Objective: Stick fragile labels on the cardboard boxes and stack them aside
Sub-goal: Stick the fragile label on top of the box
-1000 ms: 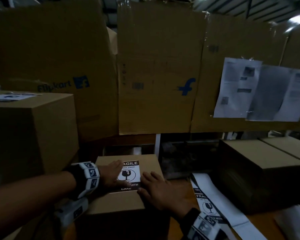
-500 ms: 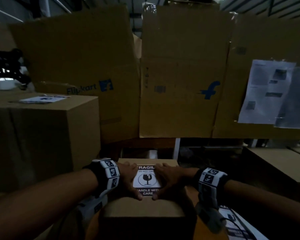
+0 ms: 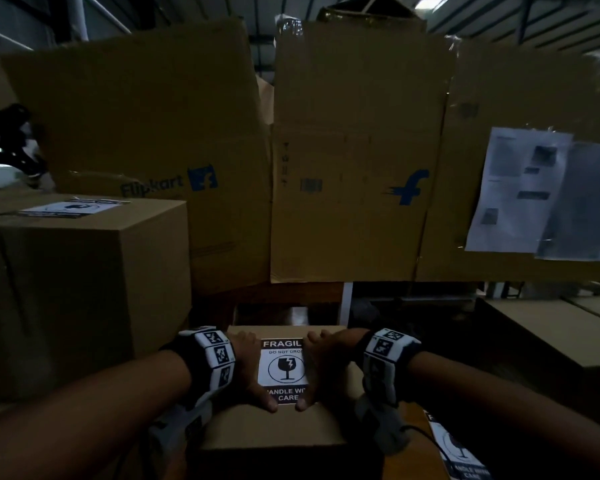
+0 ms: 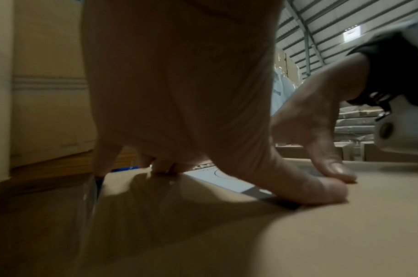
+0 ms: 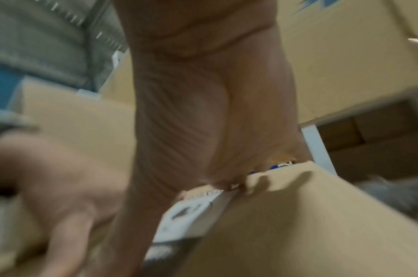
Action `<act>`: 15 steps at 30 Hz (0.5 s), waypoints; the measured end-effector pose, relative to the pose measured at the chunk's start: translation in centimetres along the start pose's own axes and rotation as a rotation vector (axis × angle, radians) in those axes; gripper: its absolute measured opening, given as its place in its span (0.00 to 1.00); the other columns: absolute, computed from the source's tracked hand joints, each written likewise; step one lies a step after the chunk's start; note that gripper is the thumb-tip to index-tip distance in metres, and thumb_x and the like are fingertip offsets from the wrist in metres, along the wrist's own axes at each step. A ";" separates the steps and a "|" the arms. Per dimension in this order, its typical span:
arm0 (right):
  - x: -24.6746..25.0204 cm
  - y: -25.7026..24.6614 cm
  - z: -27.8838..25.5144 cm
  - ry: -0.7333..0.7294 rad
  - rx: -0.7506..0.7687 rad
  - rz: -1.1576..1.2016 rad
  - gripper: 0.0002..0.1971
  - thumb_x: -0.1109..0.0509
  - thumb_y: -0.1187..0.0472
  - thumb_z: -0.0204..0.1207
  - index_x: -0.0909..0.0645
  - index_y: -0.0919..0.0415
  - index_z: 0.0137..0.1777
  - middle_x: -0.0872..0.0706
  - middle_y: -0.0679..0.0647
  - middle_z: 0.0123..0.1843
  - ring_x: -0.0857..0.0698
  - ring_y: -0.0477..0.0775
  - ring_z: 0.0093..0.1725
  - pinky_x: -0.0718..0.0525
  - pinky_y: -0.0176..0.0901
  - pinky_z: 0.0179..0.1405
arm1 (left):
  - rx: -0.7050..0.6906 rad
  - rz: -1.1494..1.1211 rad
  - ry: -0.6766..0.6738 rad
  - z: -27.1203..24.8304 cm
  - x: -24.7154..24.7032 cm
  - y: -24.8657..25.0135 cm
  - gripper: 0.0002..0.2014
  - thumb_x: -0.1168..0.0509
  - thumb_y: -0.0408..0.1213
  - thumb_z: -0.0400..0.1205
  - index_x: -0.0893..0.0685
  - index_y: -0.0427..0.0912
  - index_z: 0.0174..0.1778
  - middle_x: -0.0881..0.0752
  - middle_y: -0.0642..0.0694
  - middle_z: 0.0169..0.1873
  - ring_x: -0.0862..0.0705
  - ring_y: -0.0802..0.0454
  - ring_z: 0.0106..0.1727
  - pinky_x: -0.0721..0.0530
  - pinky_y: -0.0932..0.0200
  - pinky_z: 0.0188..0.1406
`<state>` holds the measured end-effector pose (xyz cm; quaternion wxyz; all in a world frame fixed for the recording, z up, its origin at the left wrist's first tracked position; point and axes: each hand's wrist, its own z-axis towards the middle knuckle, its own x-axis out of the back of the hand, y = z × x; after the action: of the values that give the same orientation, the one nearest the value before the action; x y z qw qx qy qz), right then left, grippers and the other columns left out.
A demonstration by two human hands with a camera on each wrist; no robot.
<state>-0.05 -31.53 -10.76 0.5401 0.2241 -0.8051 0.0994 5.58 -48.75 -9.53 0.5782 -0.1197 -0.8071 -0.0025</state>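
Observation:
A small cardboard box (image 3: 274,427) sits low in the middle of the head view, with a black-and-white fragile label (image 3: 283,370) on its top. My left hand (image 3: 248,372) lies flat along the label's left side. On the label's right side my right hand (image 3: 321,368) lies flat as well. Both thumbs meet at the label's lower edge. The left wrist view shows my left thumb (image 4: 309,187) pressing the label (image 4: 226,182) down, touching the right thumb (image 4: 331,168). The right wrist view is blurred; the label (image 5: 188,215) shows under my right hand (image 5: 203,131).
A bigger box (image 3: 84,271) stands close on the left with a fragile label (image 3: 70,207) on top. Flattened Flipkart cartons (image 3: 357,150) stand upright behind. A strip of labels (image 3: 458,452) lies at lower right, beside stacked flat cardboard (image 3: 551,327).
One second ago my right hand lay angled at the label's lower right. It has swung round to the label's right side, and the two thumbs have come together at the lower edge.

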 end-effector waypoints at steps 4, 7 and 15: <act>0.6 -0.4 -1.6 -0.125 0.106 0.187 0.49 0.33 0.32 0.74 0.55 0.47 0.87 0.60 0.50 0.89 0.59 0.60 0.87 0.54 0.71 0.83 | -0.055 -0.046 0.006 -1.1 0.0 0.3 0.46 0.32 0.64 0.76 0.42 0.41 0.82 0.36 0.37 0.80 0.36 0.40 0.79 0.37 0.49 0.77; -0.3 0.4 -2.5 -0.103 0.094 0.171 0.44 0.40 0.33 0.80 0.59 0.48 0.87 0.63 0.49 0.88 0.62 0.60 0.86 0.57 0.70 0.82 | -0.022 -0.077 -0.023 -1.5 -0.6 0.1 0.55 0.36 0.67 0.77 0.56 0.35 0.85 0.50 0.35 0.84 0.49 0.40 0.85 0.46 0.49 0.81; -3.1 2.1 -3.4 -0.055 0.001 0.165 0.50 0.44 0.24 0.74 0.65 0.46 0.86 0.66 0.53 0.88 0.67 0.67 0.85 0.58 0.73 0.82 | -0.035 -0.067 -0.049 -1.0 -0.8 -0.1 0.68 0.43 0.84 0.56 0.53 0.43 0.86 0.45 0.36 0.83 0.44 0.38 0.83 0.43 0.43 0.83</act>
<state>2.72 -27.52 -12.09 0.5076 0.1601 -0.8353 0.1379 6.75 -49.16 -9.95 0.5556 -0.1025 -0.8245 -0.0328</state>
